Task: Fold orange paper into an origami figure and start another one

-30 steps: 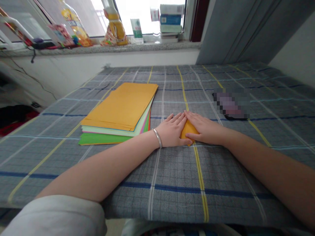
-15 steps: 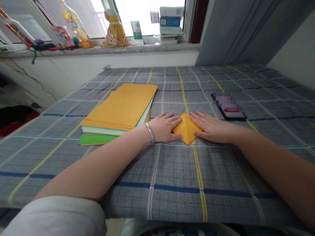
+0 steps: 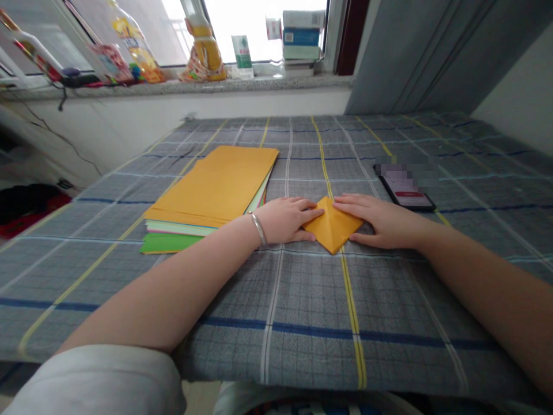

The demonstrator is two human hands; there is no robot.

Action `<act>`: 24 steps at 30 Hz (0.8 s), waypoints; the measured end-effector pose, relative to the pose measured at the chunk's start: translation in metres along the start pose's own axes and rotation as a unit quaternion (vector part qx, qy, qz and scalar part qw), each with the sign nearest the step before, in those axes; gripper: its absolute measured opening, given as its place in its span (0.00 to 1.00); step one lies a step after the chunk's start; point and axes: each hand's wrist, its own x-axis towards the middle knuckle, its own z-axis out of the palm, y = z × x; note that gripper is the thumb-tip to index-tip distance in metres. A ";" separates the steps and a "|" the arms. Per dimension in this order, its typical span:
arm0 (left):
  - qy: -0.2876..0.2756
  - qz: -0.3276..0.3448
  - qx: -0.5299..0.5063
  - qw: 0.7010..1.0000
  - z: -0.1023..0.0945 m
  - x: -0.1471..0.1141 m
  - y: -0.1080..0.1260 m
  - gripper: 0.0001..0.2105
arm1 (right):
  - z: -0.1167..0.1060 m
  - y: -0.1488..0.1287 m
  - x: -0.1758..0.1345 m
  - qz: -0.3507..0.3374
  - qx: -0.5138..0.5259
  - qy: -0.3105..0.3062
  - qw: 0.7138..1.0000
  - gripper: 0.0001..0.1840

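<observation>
A small orange-yellow folded paper (image 3: 332, 226) lies on the cloth as a diamond, with a crease down its middle. My left hand (image 3: 287, 220), a silver bangle at its wrist, rests on the paper's left corner. Its fingers are stretched out and its thumb is apart below them. On the opposite side, my right hand (image 3: 371, 220) is open, its fingertips over the upper right edge and its thumb by the lower right edge. Left of my left hand is a stack of coloured paper (image 3: 216, 184), orange sheets on top and green showing underneath.
A plaid cloth (image 3: 311, 300) covers the table. To the right, beyond my right hand, lies a phone (image 3: 408, 193), partly blurred out. Along the windowsill (image 3: 259, 84) at the back stand a bottle (image 3: 133, 43), a green-and-white tube (image 3: 242, 52) and stacked boxes (image 3: 301, 37).
My fingers have slid outward from the paper's middle, and more of its surface shows. Both thumbs have moved away from its lower part. The view has shifted slightly.
</observation>
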 end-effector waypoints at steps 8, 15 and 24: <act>0.075 0.075 -0.092 0.990 0.006 0.003 -0.012 0.23 | -0.002 -0.006 0.004 -0.086 0.003 0.063 0.994 0.18; 0.093 0.067 -0.119 0.986 0.006 0.001 -0.013 0.16 | -0.007 -0.004 0.000 -0.036 -0.019 0.039 0.998 0.19; 0.077 0.120 0.035 0.989 -0.003 -0.001 -0.011 0.14 | -0.009 -0.002 -0.001 -0.023 -0.055 0.035 0.998 0.23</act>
